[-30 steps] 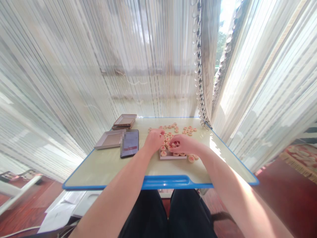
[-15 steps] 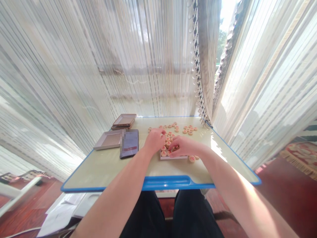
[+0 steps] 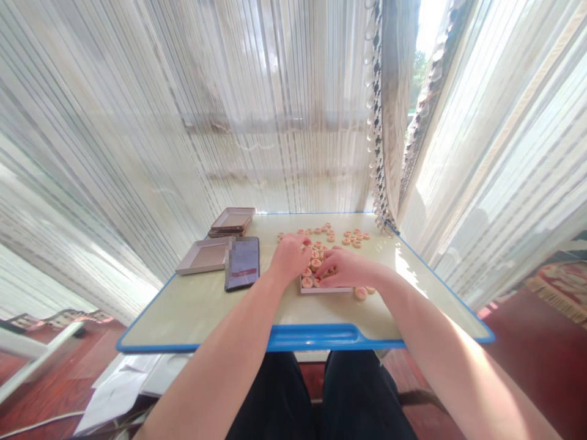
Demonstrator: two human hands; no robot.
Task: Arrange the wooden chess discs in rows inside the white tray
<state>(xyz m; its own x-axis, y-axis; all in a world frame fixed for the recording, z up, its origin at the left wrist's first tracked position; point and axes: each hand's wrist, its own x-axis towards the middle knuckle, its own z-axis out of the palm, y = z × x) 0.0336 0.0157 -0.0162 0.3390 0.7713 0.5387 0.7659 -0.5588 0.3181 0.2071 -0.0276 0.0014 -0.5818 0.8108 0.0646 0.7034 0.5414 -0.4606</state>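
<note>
Round wooden Chinese chess pieces with red markings fill a shallow, light-coloured box [image 3: 326,291] on the table. My left hand [image 3: 291,256] rests at the box's left side, its fingers curved and apart above the pieces. My right hand [image 3: 348,267] reaches over the box from the right, with thumb and fingertips brought together at a chess piece [image 3: 318,282] in the front row. It covers much of the box's right half. Another chess piece [image 3: 361,293] lies just outside the box's front right corner, with one more beside it.
Loose chess pieces [image 3: 356,238] are scattered towards the table's back. On the left lie a phone [image 3: 243,263], an open box lid [image 3: 202,258] and stacked trays [image 3: 232,219]. A blue rim [image 3: 316,337] edges the table [image 3: 174,318]. Curtains [image 3: 275,153] hang behind.
The whole view has shifted slightly, moving the table and its things a little to the right. My right fingers have moved slightly over the pieces; my left hand stays at the box's left side.
</note>
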